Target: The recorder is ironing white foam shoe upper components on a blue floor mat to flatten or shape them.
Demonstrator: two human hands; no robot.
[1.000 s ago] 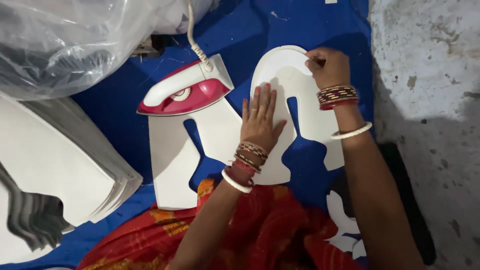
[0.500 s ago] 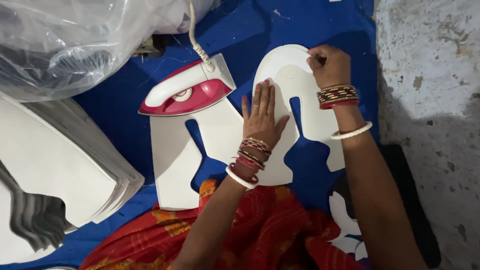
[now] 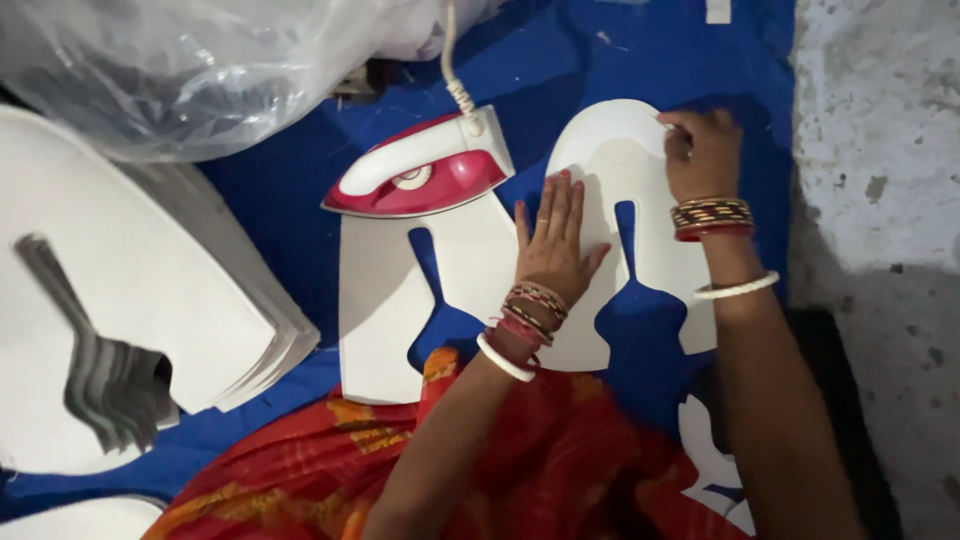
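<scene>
On blue cloth [image 3: 560,70], left hand [image 3: 553,240] flat on white cutout [image 3: 625,160]

The iron [image 3: 425,170] is red and white, and it stands on a plain white cut piece [image 3: 385,300] over a blue cloth [image 3: 640,50]. The garment [image 3: 520,470] on the lap is red with orange pattern; the bangles [image 3: 710,215] are red and gold.

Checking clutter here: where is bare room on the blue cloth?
Bare blue cloth lies above the arched white piece, right of the iron. Crowded: stacked white pieces and plastic bag at left; left hand and right hand centre.
</scene>
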